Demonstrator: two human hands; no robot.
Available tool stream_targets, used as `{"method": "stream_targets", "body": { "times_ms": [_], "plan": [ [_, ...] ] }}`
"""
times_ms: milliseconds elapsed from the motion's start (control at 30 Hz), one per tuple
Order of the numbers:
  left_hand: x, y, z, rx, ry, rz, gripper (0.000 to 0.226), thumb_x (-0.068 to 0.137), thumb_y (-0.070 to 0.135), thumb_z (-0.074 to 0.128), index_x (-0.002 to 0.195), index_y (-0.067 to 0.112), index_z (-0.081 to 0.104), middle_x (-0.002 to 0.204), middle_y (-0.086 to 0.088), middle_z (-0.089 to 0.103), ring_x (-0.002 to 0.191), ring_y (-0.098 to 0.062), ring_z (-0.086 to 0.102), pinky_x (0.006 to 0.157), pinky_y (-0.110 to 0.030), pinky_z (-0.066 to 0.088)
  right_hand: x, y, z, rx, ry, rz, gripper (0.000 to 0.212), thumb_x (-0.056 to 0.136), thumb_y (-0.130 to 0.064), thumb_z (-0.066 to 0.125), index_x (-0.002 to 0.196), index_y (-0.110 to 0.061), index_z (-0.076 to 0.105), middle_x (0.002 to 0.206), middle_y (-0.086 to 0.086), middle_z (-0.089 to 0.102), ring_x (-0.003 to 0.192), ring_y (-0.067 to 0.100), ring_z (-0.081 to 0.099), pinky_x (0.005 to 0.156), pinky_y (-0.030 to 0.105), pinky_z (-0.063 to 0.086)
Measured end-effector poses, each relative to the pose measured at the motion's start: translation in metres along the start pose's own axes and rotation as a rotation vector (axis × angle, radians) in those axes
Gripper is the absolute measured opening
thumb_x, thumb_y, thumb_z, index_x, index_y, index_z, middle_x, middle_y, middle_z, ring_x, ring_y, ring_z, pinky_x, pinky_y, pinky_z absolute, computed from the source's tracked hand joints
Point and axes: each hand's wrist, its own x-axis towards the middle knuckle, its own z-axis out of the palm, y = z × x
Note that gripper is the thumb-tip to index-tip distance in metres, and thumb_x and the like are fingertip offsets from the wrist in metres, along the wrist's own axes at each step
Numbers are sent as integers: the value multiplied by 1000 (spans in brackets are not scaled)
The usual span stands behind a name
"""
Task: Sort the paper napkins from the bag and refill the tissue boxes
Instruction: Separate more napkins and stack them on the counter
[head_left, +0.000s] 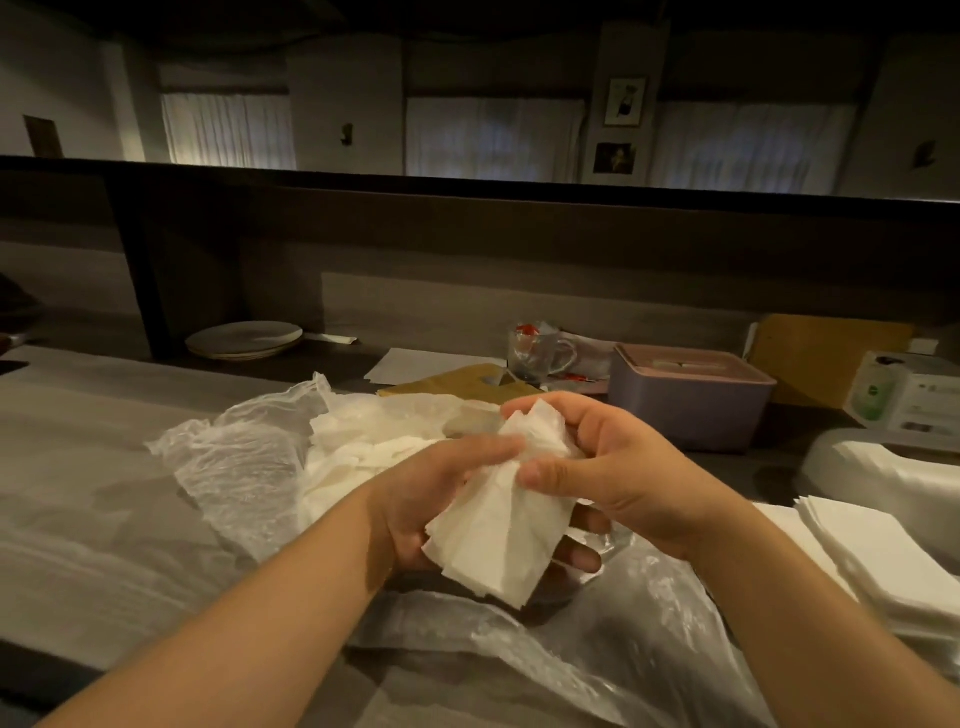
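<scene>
A bundle of white paper napkins (498, 525) is held above the counter between both hands. My left hand (415, 499) cups it from below and the left, fingers wrapped under it. My right hand (613, 467) grips its upper part, thumb on the front and fingers curled over the top. Behind them lies a clear plastic bag (234, 467) with more loose napkins (353, 441) in it. A purple tissue box (685, 395) with a pink lid stands at the right rear. A neat stack of flat napkins (878, 551) lies at the right edge.
A grey tissue box lid or bowl-shaped cover (857, 467) sits behind the stack. A glass mug (535, 353), brown paper (457, 384) and plates (244, 340) are at the back of the counter. A white-green carton (904, 397) stands far right. A raised bar ledge (467, 208) runs behind.
</scene>
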Motion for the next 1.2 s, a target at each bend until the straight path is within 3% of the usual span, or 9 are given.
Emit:
{"method": "stream_targets", "body": {
  "times_ms": [133,267,400,533,700,867,1000,1100,1200],
  "plan": [
    [2,-2,-6,-35,-149,-2,70,72,11,82,136,12,53,103,-12,68,93,-26,67,85,-42,57,4,9,10,-437,300,-194,46,89,-36,74,127,-49,54,122,-20,59,116,4,59,90,25,56],
    [3,2,-10,66,-111,32,60,71,11,70,128,12,55,102,-11,64,92,-23,66,86,-39,57,3,4,8,-371,562,-480,20,94,-26,68,104,-41,60,101,-18,63,99,9,62,85,25,54],
    [-1,2,-9,131,-141,22,57,71,14,70,127,14,56,101,-12,64,89,-22,67,83,-38,58,1,-4,2,-258,422,-351,16,95,-27,67,107,-37,67,96,-13,66,91,9,65,70,20,57],
    [-4,0,-4,166,-149,31,61,70,13,71,129,11,55,102,-10,67,87,-22,65,81,-38,58,-2,-5,4,-222,257,-213,11,91,-30,71,98,-38,76,98,-8,70,91,20,71,74,36,64],
    [-5,0,-2,148,-145,13,56,71,14,71,125,11,58,101,-11,66,85,-22,66,79,-36,59,-3,-10,8,-85,300,-204,6,93,-16,70,90,-14,76,87,10,73,66,24,71,54,37,60],
    [-5,1,-2,121,-181,-3,47,73,14,68,120,16,63,96,-5,71,84,-17,68,78,-32,59,3,-5,5,-53,468,-211,13,97,-22,66,89,-25,75,88,1,74,83,26,69,74,41,61],
    [-4,1,-2,119,-163,6,44,72,16,69,116,20,69,97,-5,71,85,-17,68,78,-32,59,0,-8,4,-100,353,-110,10,98,-22,66,98,-23,75,90,-1,76,87,24,73,72,32,61],
    [-2,0,-3,71,-216,-6,44,76,12,65,119,20,72,103,-7,71,86,-18,67,81,-34,58,4,-6,0,-105,539,-168,11,99,-22,64,96,-25,74,89,-7,75,89,21,72,73,30,61],
    [2,-1,-5,-82,-148,-12,63,71,6,68,133,7,60,105,-12,69,85,-22,63,81,-38,56,0,-16,-11,361,606,-249,15,93,-20,66,106,-22,72,95,-5,78,95,20,75,75,36,61]
  ]
}}
